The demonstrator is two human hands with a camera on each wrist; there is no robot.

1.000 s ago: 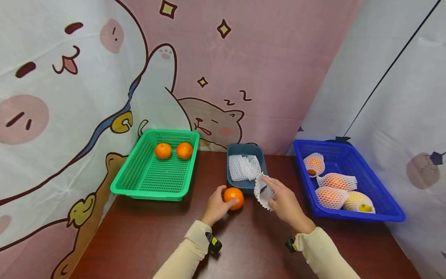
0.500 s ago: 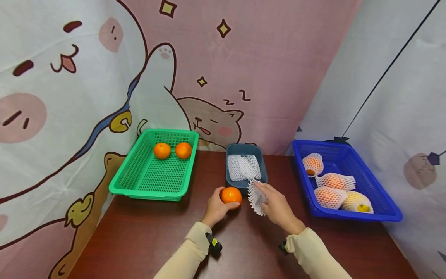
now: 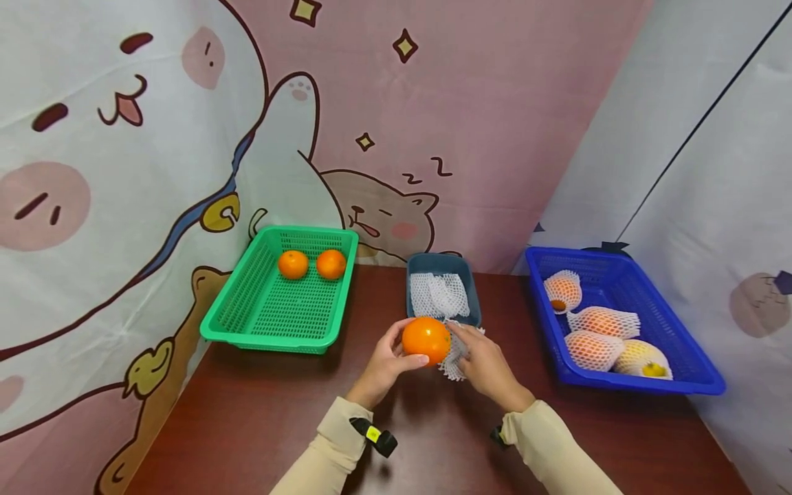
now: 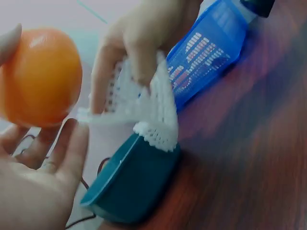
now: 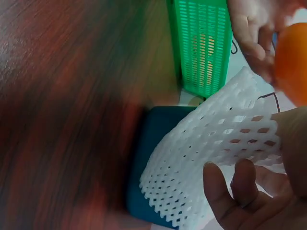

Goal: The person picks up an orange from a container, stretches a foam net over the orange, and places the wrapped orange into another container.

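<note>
My left hand (image 3: 380,368) grips an orange (image 3: 425,340) between thumb and fingers, raised over the table. My right hand (image 3: 491,364) holds a white foam fruit net (image 3: 454,362) just right of the orange. In the left wrist view, fingers of the right hand reach into the net (image 4: 163,96), whose mouth is spread wide near the orange (image 4: 43,76). The right wrist view shows the net (image 5: 192,158) hanging long across the palm side. Behind both hands stands a small dark blue bin (image 3: 475,302) with white foam nets (image 3: 439,294) in it.
On the left, a green basket (image 3: 272,313) contains two oranges (image 3: 293,264). A blue basket (image 3: 619,278) at the right holds several fruits in foam nets (image 3: 594,349). A printed cloth (image 3: 495,137) hangs behind the brown table (image 3: 247,426).
My left hand has lifted the orange from the table and brought it up beside the net. The right hand has moved left with the net, closing the distance between them.
</note>
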